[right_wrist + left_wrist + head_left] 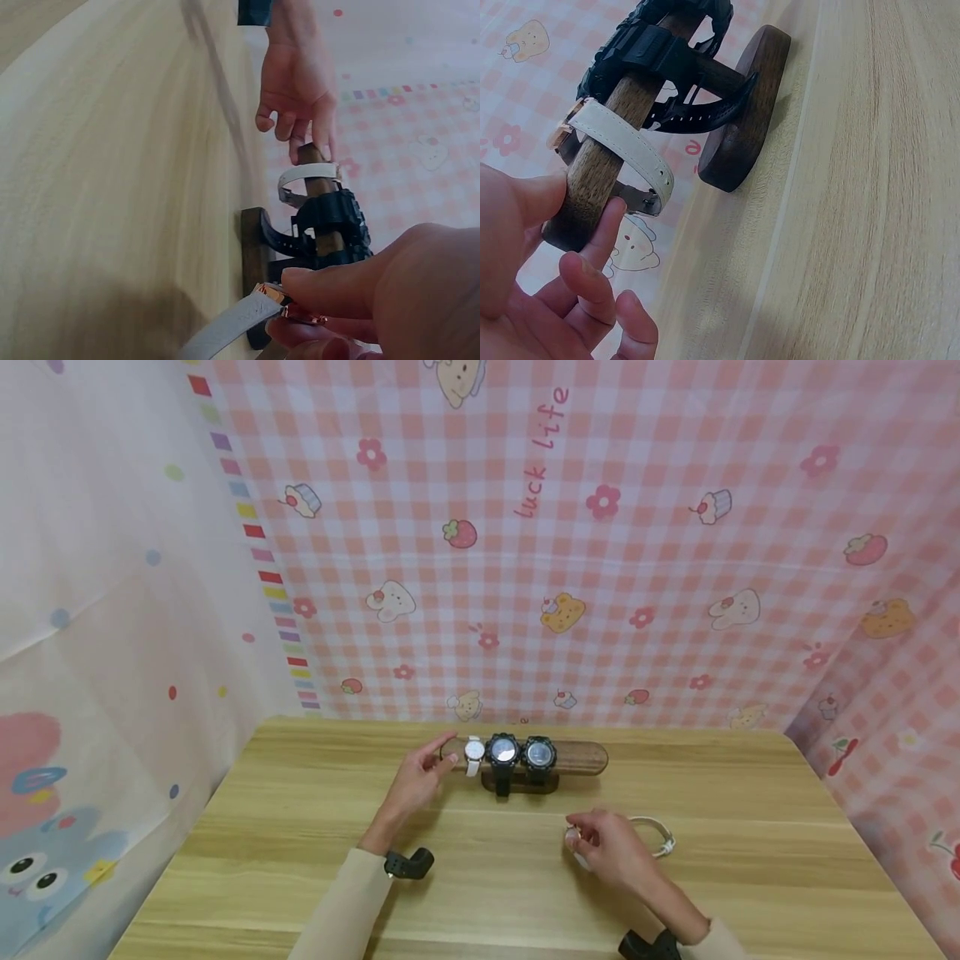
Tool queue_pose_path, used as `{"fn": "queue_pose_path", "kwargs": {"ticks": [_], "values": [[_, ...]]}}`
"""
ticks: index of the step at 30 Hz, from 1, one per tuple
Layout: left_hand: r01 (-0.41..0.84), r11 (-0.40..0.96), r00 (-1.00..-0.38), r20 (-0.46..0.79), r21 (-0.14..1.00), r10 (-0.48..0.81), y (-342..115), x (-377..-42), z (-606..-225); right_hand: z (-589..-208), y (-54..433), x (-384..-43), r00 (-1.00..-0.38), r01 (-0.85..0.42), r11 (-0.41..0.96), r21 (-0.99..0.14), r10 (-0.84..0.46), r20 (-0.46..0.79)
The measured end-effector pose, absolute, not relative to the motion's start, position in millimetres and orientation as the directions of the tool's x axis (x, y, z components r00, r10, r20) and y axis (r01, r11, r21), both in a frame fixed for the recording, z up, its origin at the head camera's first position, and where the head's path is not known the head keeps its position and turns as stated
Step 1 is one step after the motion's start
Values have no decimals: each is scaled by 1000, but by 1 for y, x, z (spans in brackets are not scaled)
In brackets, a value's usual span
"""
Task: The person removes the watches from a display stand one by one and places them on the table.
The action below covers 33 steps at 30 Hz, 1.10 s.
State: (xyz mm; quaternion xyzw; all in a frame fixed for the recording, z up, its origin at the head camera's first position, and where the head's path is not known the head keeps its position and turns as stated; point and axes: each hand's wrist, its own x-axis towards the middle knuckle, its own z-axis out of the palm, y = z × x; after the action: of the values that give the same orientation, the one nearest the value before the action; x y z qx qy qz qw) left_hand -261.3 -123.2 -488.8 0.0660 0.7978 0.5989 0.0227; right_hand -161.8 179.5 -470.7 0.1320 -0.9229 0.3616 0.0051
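My left hand (pixel 415 783) grips the left end of a dark wooden watch stand (pixel 585 758) between thumb and fingers. On the stand's bar hang a white-strapped watch (pixel 474 749), nearest that hand, and two black watches (pixel 503 749) (pixel 539 753) beside it. In front of the stand, to the right, my right hand (pixel 615 852) pinches a small watch with a rose-gold case (pixel 270 292) and a white strap (pixel 232 328). Its fingers hide part of the case.
A looped white strap (pixel 654 831) with a buckle shows just right of my right hand; whether it belongs to the held watch I cannot tell. The wooden table (pixel 315 827) meets a pink checked cloth (pixel 525 635) behind the stand.
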Motion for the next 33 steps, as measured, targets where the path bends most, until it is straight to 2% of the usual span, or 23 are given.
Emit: {"fn": "queue_pose_path", "kwargs": {"ticks": [10,20,33], "values": [[75,278,-991,39,958,131,-123,-260,-488,-478,178,-160,-969,-243,730,-638,-217,121],[94,298,-991,60,950,123,-122,-261,-487,-486,178,-163,-977,-201,726,-657,-196,82],[96,290,-990,61,952,128,-123,-260,-488,-495,177,-163,-981,-190,729,-657,-169,95]]}}
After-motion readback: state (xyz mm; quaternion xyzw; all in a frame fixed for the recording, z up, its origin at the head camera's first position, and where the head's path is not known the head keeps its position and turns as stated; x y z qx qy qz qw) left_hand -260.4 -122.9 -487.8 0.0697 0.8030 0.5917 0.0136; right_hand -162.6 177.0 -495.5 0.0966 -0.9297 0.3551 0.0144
